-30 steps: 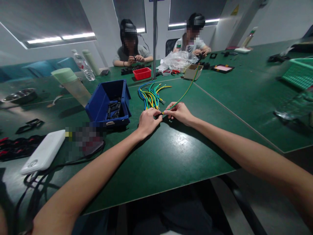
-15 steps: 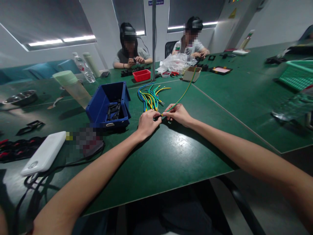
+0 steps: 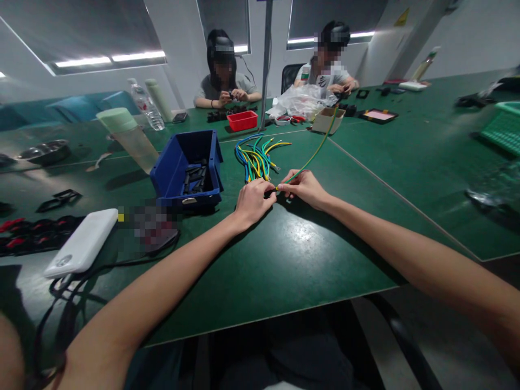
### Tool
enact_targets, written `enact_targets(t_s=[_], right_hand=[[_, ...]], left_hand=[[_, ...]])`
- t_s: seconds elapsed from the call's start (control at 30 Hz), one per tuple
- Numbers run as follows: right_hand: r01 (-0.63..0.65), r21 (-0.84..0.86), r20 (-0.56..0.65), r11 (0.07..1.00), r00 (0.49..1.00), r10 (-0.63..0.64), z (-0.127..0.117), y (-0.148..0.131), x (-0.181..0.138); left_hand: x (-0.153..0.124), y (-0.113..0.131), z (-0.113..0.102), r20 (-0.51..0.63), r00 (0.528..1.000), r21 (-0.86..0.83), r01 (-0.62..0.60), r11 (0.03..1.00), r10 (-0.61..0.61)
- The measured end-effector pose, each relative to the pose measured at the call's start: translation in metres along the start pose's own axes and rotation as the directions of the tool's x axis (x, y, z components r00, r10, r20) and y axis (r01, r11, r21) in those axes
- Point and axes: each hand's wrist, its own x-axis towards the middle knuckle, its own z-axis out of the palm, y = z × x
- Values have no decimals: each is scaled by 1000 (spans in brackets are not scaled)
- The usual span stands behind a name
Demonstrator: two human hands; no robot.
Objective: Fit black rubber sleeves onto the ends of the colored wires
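Note:
My right hand (image 3: 304,187) pinches the near end of a long green-yellow wire (image 3: 316,151) that rises away toward the cardboard box. My left hand (image 3: 252,201) is closed on a small dark part held against that wire end; the two hands touch above the green table (image 3: 284,260). Just beyond them lies a bundle of blue, yellow and green wires (image 3: 257,157). A blue bin (image 3: 187,169) with several black parts stands left of the hands.
A white power bank (image 3: 82,247) with a black cable lies at the near left. A red tray (image 3: 242,120), a plastic bag (image 3: 300,99), a cardboard box (image 3: 327,119) and a metal pole (image 3: 265,65) stand further back. Two people sit at the far side working.
Both hands stay together at the wire end, with only small finger movement. My head has turned slightly, so everything sits a little further right in view.

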Motion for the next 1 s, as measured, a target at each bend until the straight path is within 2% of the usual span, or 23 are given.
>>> enact_targets(t_s=[0.33, 0.67, 1.0], right_hand=[[-57, 95, -29, 994, 998, 60, 3, -10, -6], [-257, 292, 65, 921, 966, 250, 2, -17, -9], [-394, 410, 138, 823, 919, 371, 1, -21, -11]], left_hand=[[-2, 2, -1, -18, 1000, 8, -24, 1000, 24], [-2, 3, -4, 4, 999, -24, -46, 999, 46], [-3, 0, -5, -6, 995, -88, -97, 991, 96]])
